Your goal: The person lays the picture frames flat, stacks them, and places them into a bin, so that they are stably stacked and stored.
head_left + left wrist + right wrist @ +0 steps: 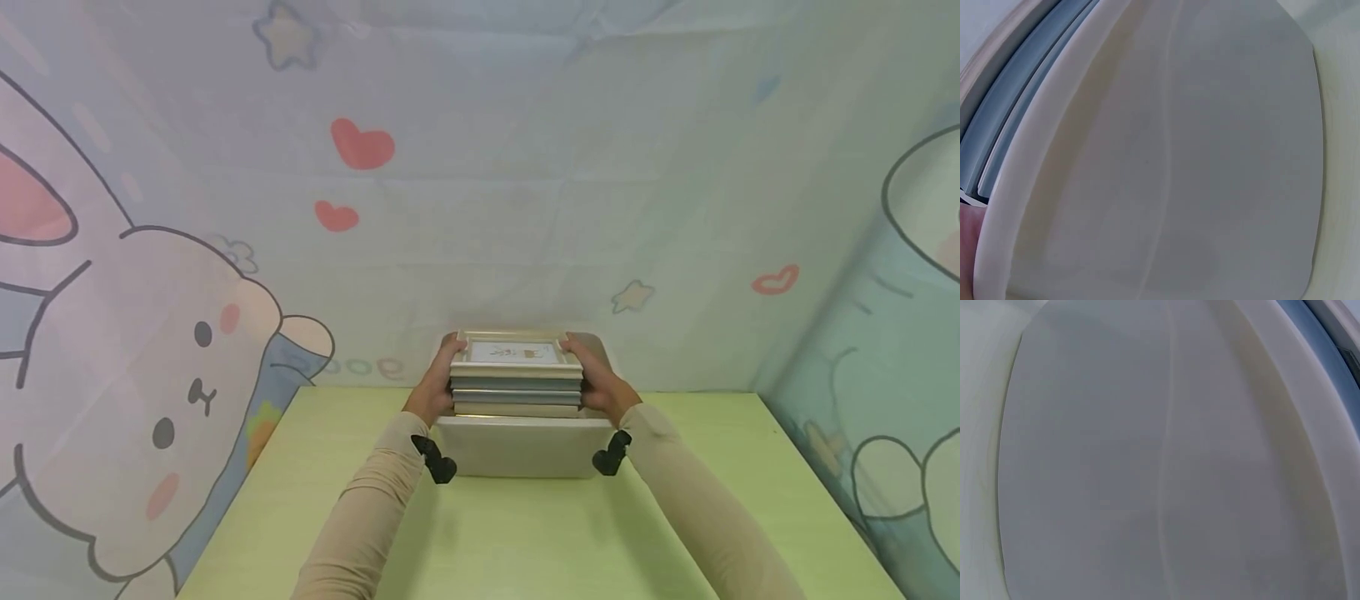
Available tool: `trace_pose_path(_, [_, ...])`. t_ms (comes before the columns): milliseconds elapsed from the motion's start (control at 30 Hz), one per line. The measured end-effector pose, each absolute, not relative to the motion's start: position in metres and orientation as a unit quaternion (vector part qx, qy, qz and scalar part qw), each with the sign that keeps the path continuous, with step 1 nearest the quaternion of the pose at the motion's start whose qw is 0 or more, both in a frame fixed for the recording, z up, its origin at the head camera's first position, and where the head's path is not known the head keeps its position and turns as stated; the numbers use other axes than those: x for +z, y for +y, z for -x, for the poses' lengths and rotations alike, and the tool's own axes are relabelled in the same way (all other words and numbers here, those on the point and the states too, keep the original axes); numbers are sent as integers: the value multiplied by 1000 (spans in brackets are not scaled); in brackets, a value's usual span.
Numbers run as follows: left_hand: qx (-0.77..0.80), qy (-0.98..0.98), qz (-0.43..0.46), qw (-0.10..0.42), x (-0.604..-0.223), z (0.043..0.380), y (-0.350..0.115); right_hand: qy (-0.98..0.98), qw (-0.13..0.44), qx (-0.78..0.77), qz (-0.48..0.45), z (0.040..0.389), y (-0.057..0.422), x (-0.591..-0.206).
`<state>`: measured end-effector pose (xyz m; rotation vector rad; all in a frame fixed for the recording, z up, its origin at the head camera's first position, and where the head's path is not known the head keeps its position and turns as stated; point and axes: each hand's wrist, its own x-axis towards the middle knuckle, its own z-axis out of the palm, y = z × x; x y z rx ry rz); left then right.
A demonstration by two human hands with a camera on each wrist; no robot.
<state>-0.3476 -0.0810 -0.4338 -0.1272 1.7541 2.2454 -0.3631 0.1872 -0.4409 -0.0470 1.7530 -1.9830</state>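
Observation:
A stack of picture frames (516, 385) sits in the mouth of a white bin (525, 450), the upper ones standing above its rim. The top picture frame (517, 353) is cream with a small drawing; blue-grey and cream edges show beneath. My left hand (437, 385) grips the stack's left side, thumb over the top frame's edge. From the right side, my right hand (604, 385) holds it likewise. In the left wrist view, blue frame edges (1007, 115) show past the bin's rim. The right wrist view is mostly the bin wall (1160, 456). The fingertips are hidden.
The bin stands on a pale green table (525, 542), close to its back edge. Behind it hangs a backdrop cloth (487, 208) printed with hearts, stars and a rabbit. Black wrist cameras (435, 460) hang near the bin's front wall.

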Motion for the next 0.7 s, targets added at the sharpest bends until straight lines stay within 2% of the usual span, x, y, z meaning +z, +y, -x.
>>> trace_pose_path(467, [773,613,40,158,-432,351,-78,632,238,-738,20,363,193,-439])
trace_pose_path(600, [759,629,39,165,-431,353,-82,632,254,-732,20,362,190,-440])
trace_pose_path(700, [697,702,20,141,-421,354,-84,643,267,-718,9,365,186,-439])
